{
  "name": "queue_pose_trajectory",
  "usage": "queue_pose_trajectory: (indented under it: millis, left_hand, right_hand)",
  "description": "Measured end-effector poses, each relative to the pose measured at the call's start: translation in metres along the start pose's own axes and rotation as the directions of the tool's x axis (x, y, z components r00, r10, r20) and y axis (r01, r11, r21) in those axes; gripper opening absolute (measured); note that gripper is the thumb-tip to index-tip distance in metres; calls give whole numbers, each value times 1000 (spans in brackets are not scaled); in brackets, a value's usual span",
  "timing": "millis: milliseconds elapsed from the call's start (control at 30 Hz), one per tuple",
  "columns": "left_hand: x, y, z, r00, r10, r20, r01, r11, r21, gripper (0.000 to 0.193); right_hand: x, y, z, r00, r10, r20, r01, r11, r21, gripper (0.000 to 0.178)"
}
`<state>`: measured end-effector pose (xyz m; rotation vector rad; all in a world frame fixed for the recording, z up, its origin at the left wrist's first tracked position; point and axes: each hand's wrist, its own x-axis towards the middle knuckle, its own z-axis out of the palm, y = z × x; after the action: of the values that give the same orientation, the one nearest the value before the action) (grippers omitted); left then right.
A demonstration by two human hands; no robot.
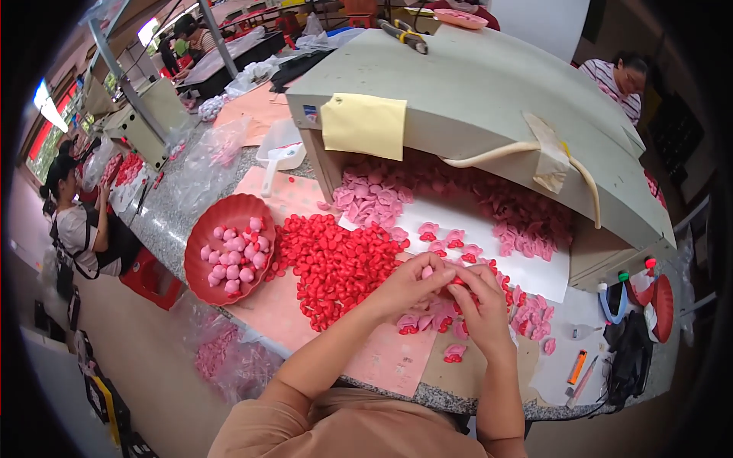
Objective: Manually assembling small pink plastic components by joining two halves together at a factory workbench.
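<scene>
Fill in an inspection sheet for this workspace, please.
Surface: speckled table, partly under a pink sheet.
Job's things: heaped red pieces; pink pieces under the grey hood; red bowl of pink balls.
Clutter: pliers atop the hood; orange object at right.
Hands: left hand and right hand meet, pinching small pink and red parts.
Cables: pale cord or tube taped to the hood.
Surroundings: seated person, left; another person beyond the hood.

The person wears a tan-brown shirt (pixel 359 427), softly creased. Beyond the shirt, the forearms (pixel 328 353) are bare and taper toward the ungloved left hand (pixel 411 288) and right hand (pixel 484 304).
</scene>
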<state>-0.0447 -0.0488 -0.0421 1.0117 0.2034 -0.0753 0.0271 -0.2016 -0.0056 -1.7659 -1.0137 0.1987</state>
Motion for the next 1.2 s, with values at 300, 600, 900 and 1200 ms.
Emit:
queue_pose_trajectory:
  millis: [300,600,900,1200]
  left_hand:
    - [-4,-15,-10,990,119,74,-101,973,-206,13]
    - [-9,-22,7,998,-31,49,46,936,-348,17]
    - [-13,-6,-1,993,-45,-114,6,946,-323,31]
    - [-2,-10,-4,983,167,-77,-180,959,-217,25]
  right_hand:
    - [-5,18,34,980,192,-51,-148,878,456,35]
    - [-13,12,31,990,41,-137,-30,997,77,21]
    - [-15,27,18,948,139,-285,-128,990,55,21]
    - [-14,28,15,954,193,-231,-143,966,215,34]
